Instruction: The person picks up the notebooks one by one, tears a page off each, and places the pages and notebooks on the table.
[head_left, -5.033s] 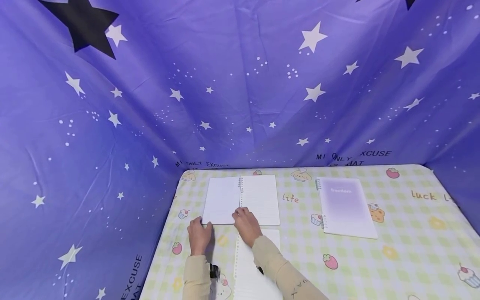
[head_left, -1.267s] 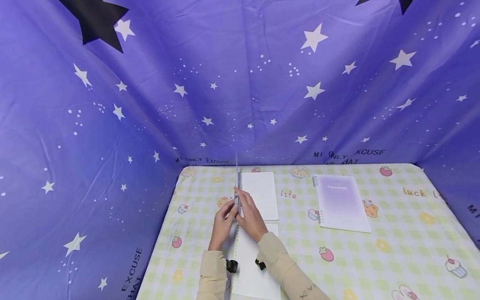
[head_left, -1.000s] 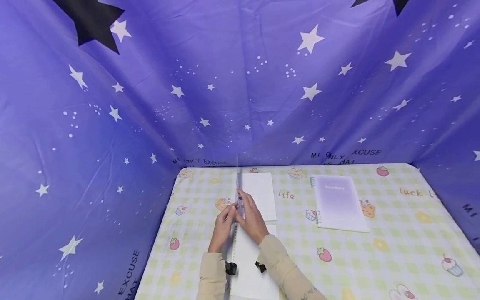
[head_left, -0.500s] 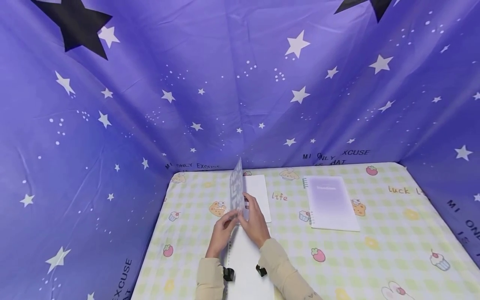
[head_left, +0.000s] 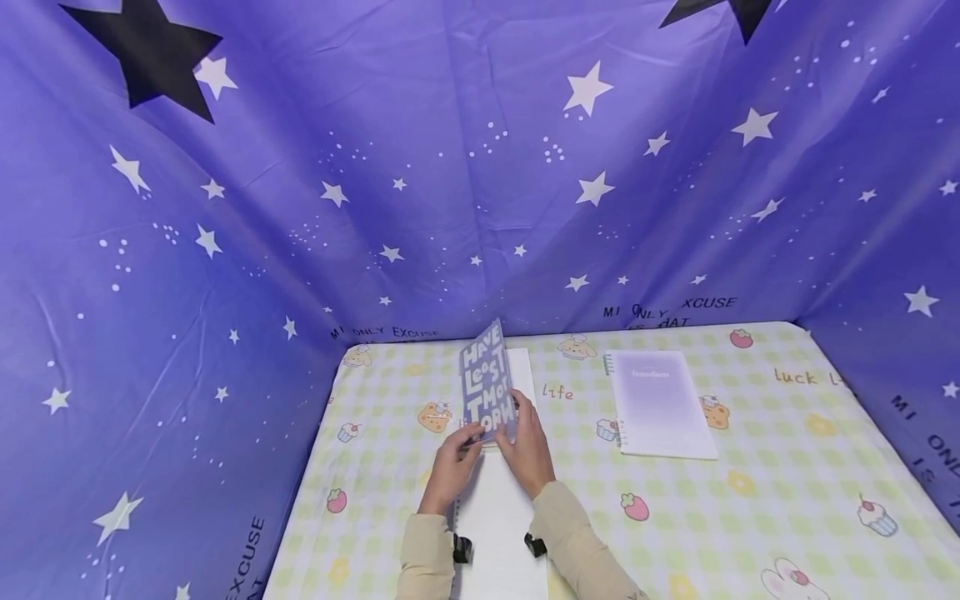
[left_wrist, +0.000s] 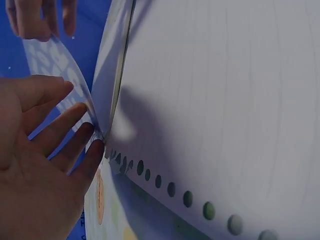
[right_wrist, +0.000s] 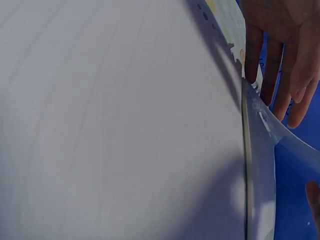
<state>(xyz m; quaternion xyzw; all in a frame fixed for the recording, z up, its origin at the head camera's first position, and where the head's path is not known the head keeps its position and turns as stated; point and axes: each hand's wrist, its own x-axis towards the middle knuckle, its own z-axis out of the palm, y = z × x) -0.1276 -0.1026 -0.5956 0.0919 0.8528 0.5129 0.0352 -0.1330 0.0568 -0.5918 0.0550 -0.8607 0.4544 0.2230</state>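
Note:
In the head view, the far spiral notebook has its blue-purple cover (head_left: 483,379), with large white lettering, raised at a slant over its white lined page (head_left: 521,371). My right hand (head_left: 529,450) holds the cover near its lower right edge. My left hand (head_left: 452,468) is at the cover's lower left corner. In the left wrist view, the left hand (left_wrist: 50,150) has its fingers fairly straight against the cover's lower edge, close to the binding. A second notebook (head_left: 498,517) lies open below, between my forearms, lined page up and punched holes along its left side.
A closed spiral notebook (head_left: 660,404) with a pale purple cover reading "freedom" lies to the right. The table is covered by a green-checked cloth (head_left: 750,533) with printed cartoons. Purple star-patterned curtains (head_left: 450,167) enclose the table at the back and sides.
The far notebook lay open flat earlier. Its cover then stood upright on edge and now leans rightward over the page, lettering showing. Both hands moved with it; the right shifted slightly right.

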